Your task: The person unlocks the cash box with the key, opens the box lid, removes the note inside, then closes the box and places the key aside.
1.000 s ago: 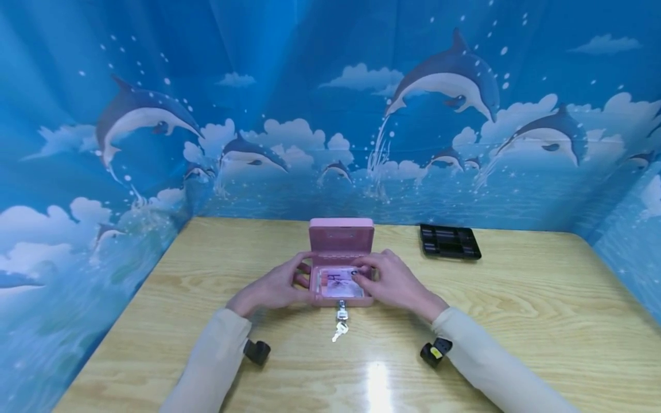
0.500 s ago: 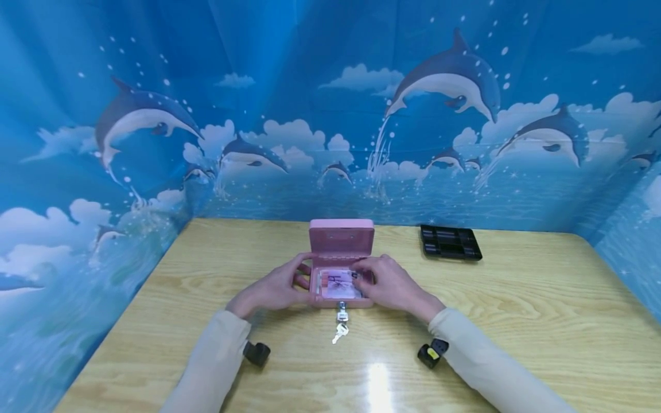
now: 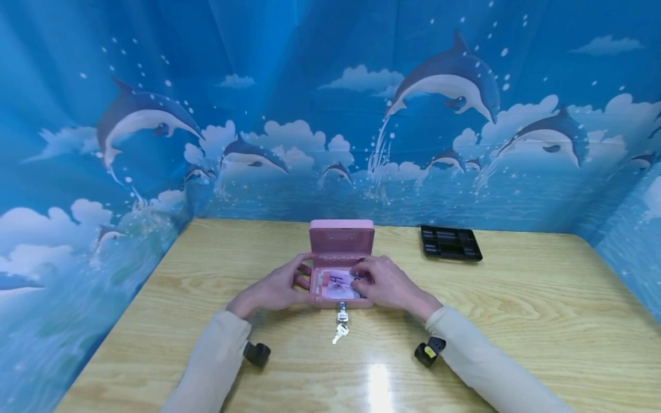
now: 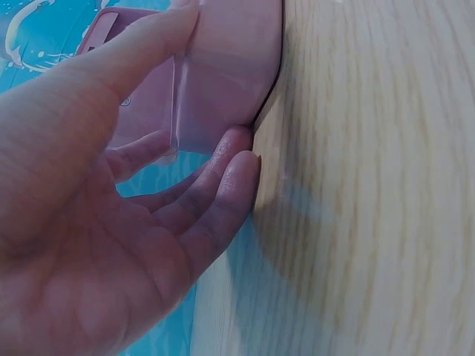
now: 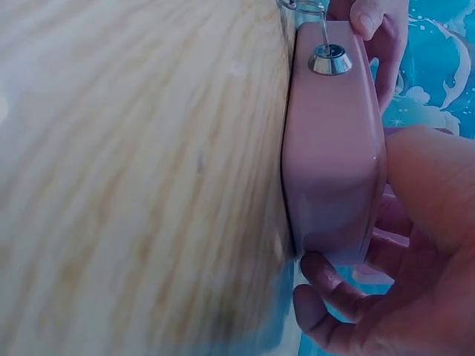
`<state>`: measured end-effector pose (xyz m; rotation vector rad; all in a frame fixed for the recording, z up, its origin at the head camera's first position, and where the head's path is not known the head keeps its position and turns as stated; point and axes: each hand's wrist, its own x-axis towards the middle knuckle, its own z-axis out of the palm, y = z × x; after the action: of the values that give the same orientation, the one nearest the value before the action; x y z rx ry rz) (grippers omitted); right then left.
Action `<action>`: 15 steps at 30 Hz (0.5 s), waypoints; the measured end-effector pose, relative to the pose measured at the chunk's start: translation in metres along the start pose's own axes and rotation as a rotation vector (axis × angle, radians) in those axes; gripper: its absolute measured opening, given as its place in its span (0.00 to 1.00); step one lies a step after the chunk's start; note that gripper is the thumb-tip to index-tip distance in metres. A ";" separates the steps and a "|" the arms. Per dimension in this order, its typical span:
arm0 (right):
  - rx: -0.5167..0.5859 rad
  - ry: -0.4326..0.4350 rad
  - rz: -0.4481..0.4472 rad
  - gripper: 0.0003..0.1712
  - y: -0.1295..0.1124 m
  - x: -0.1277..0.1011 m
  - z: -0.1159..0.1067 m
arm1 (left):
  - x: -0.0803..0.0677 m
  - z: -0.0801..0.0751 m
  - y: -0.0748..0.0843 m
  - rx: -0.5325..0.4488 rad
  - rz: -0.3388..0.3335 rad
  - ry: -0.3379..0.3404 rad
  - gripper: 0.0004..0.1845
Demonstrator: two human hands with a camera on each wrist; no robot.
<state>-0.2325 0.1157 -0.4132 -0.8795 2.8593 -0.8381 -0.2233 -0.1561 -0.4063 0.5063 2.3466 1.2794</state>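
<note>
A small pink cash box (image 3: 316, 303) lies on the table with its lid (image 3: 341, 238) raised. Inside are purple and pink printed papers (image 3: 338, 284) that look like banknotes. My left hand (image 3: 276, 285) grips the box's left side, thumb at the front corner and fingers along the side wall. Over the right rim my right hand (image 3: 388, 282) reaches in, thumb and index finger at the papers' right end; whether they pinch them is hard to see. In the right wrist view its other fingers (image 5: 334, 289) curl by the box's outer side. A key (image 3: 342, 315) sits in the front lock.
A second key (image 3: 339, 333) hangs from the lock's key and rests on the wooden table (image 3: 516, 321). At the back right lies a black compartment tray (image 3: 450, 243). A dolphin-print curtain (image 3: 330, 115) rises behind and beside the table.
My right hand has shifted slightly left and toward me over the box, and the printed papers have moved a little under it. The left hand keeps its hold on the box.
</note>
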 end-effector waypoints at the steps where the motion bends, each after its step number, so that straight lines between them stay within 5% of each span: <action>1: 0.007 -0.004 0.005 0.16 0.000 0.000 0.000 | 0.000 0.000 0.000 0.002 -0.004 0.001 0.52; 15: 0.063 0.013 0.042 0.17 -0.002 -0.001 0.001 | 0.001 0.001 0.001 0.005 -0.027 0.015 0.51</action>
<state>-0.2304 0.1137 -0.4132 -0.8079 2.8347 -0.9268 -0.2232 -0.1544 -0.4067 0.4669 2.3617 1.2696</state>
